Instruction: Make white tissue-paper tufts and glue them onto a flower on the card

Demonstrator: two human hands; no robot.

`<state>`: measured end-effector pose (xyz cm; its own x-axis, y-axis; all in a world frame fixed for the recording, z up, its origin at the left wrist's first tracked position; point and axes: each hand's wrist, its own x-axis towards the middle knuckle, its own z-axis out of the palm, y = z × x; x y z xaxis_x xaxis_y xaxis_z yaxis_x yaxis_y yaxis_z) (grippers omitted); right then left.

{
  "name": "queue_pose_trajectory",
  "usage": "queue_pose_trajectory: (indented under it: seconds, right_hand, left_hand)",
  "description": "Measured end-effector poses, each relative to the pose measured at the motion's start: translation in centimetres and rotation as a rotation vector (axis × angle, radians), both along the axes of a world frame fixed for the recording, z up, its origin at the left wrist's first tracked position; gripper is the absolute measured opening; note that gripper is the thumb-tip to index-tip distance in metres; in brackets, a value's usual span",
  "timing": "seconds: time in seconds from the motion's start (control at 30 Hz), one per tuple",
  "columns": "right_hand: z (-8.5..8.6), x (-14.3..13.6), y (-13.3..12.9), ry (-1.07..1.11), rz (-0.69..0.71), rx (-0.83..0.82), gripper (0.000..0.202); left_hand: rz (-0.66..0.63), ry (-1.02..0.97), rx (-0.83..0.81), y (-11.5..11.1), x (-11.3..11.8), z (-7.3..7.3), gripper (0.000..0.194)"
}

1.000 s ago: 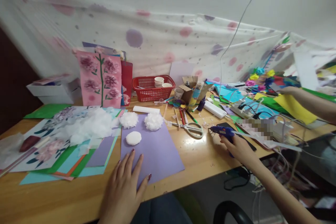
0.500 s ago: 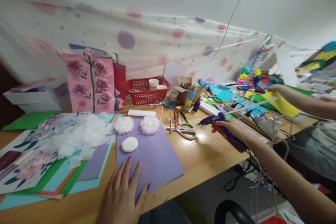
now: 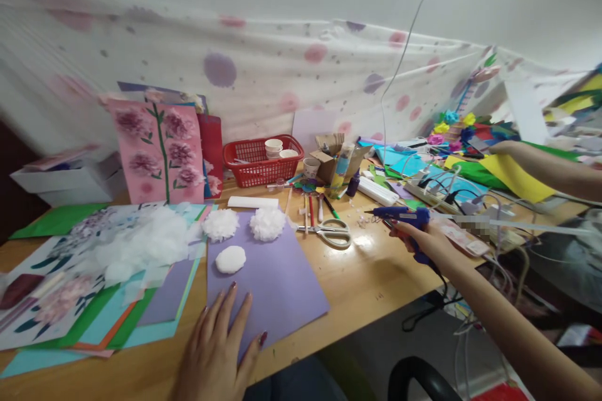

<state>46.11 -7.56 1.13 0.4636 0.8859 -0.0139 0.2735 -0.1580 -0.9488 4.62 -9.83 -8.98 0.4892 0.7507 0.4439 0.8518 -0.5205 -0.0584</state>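
My left hand (image 3: 221,338) lies with fingers spread on the lower left part of a purple sheet of paper (image 3: 286,288). Two ruffled white paper pompoms, one on the left (image 3: 221,225) and one on the right (image 3: 267,224), sit along the sheet's top. Below them is a flat white oval pad (image 3: 230,259), just beyond my left fingertips. My right hand (image 3: 416,235) is wrapped round the handle of a blue glue gun (image 3: 399,215), held over the table's right side. Its nozzle points left, toward the scissors (image 3: 332,233). A long translucent stick extends from its back.
Tissue pieces (image 3: 150,241) and coloured sheets cover the left side. Behind stand a pink flower picture (image 3: 157,150), a red basket (image 3: 263,169) and a cardboard box (image 3: 327,166). A power strip (image 3: 430,194) with tangled cables is at right. Another person's arm (image 3: 545,169) reaches in there.
The glue gun has shifted slightly right in my right hand and now sits more level, its nozzle a little higher. My left hand stays on the purple paper.
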Motion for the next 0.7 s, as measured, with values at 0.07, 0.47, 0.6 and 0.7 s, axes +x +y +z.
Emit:
queue_pose_trajectory:
  seconds: [0.07,0.47,0.6,0.7]
  right_hand:
    - [-0.2,-0.9,0.1,0.077,0.027,0.056,0.030]
    - [1.2,-7.8,-0.4,0.489,0.362,0.006,0.036]
    - [0.0,-10.7,1.0,0.725,0.380,-0.084,0.031]
    - [-1.2,-12.6,3.0,0.838,0.372,-0.083,0.028]
  left_hand:
    - [-0.012,0.013,-0.036,-0.3,-0.1,0.1,0.053]
    - [0.020,-0.121,-0.454,1.1,-2.2,3.7,0.054]
    - [0.195,-0.078,-0.396,2.2,-2.5,3.2,0.094]
    - [0.197,0.033,-0.386,2.1,-2.4,2.6,0.093]
